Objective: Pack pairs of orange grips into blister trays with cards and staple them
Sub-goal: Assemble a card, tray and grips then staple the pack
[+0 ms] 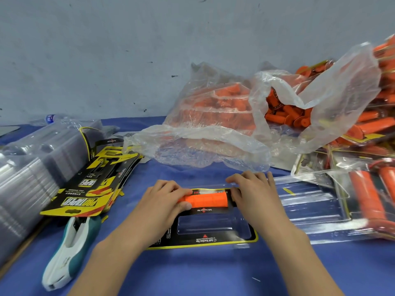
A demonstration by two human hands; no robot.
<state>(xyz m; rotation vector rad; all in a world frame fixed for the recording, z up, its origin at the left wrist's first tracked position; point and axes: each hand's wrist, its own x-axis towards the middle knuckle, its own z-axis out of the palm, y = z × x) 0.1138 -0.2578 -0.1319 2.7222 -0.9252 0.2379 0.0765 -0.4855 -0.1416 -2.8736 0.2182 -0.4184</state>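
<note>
The orange ribbed rubber grip (205,199) is lying across the far cavity of the clear plastic blister tray (213,225), over the black and yellow printed card (205,240). The left hand (164,199) is pinching its left end and the right hand (254,189) is curling round its right end, probably to seat it level. The near cavity is waiting for the second grip. The white and teal stapler (70,246) is lying just left, probably for easy reaching.
</note>
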